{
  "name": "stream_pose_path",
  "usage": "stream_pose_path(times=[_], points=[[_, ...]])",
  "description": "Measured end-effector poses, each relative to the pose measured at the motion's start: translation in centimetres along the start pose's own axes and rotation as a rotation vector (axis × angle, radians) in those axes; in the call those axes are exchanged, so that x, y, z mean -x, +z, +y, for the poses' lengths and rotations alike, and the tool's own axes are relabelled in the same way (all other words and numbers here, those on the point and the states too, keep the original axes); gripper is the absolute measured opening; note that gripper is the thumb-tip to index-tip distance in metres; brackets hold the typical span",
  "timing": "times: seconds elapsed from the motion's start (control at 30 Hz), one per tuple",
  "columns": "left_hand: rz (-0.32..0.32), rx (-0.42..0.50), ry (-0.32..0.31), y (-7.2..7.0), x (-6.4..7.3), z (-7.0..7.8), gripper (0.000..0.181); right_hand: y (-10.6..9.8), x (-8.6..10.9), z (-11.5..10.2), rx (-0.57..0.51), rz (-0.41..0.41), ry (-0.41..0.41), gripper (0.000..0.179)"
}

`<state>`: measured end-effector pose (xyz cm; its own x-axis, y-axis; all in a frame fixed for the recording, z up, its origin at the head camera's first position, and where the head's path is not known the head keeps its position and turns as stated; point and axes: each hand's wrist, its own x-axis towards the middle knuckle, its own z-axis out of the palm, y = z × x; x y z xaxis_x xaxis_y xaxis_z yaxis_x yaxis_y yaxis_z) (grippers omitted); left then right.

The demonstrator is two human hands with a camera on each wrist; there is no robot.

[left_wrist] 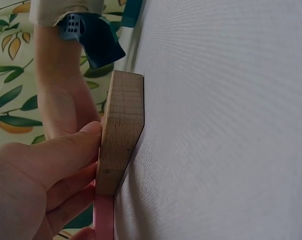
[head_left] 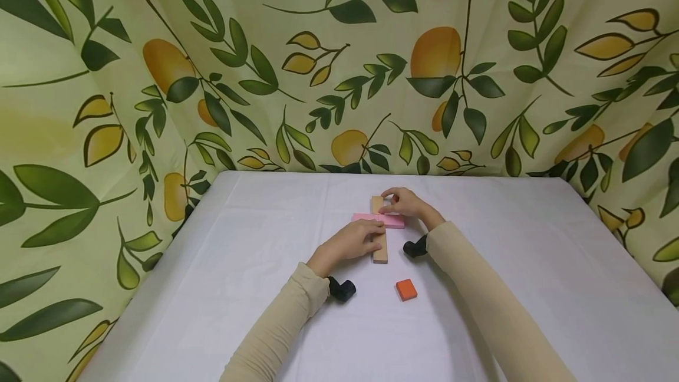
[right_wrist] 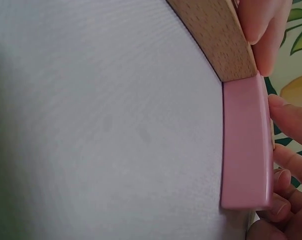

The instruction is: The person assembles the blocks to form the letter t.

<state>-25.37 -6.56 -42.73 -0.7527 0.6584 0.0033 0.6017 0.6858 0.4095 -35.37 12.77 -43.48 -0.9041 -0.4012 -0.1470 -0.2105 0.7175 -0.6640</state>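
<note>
"what's that left hand [head_left: 351,240] doing?"

"resting relaxed fingers on the near wooden block [head_left: 380,256] — it touches a pink block [head_left: 394,223], on the tabletop [head_left: 201,311]."

"and the right hand [head_left: 407,201]?"

"at the far wooden block [head_left: 376,203] — i can't tell whether it grips. an orange block [head_left: 406,290] lies apart, between the sleeves [head_left: 493,293]."

Long beige sleeves [head_left: 488,287] leave the hands [head_left: 352,239] bare, with a dark, bent device [head_left: 343,290] at each cuff [head_left: 316,282].
</note>
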Motion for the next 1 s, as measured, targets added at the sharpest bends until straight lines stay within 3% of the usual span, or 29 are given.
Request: stream_pose_path(times=[0.33,0.6,0.8,1.0], points=[[0.001,0.002,0.012,0.2,-0.1,-0.1,0.04,0.0,0.4,-0.3,0.014,0.02,0.021,0.057],[-0.002,-0.039,0.031,0.1,-0.1,-0.2,0.042,0.1,0.8,-0.5,0.031,0.048,-0.012,0.058],[-0.016,-0.071,0.049,0.2,0.0,-0.2,0.044,0.0,1.5,-0.6,-0.004,0.071,-0.036,0.055],[-0.045,-0.103,0.027,0.1,0.4,0.0,0.047,0.5,2.7,-0.6,-0.055,0.083,-0.078,0.05]])
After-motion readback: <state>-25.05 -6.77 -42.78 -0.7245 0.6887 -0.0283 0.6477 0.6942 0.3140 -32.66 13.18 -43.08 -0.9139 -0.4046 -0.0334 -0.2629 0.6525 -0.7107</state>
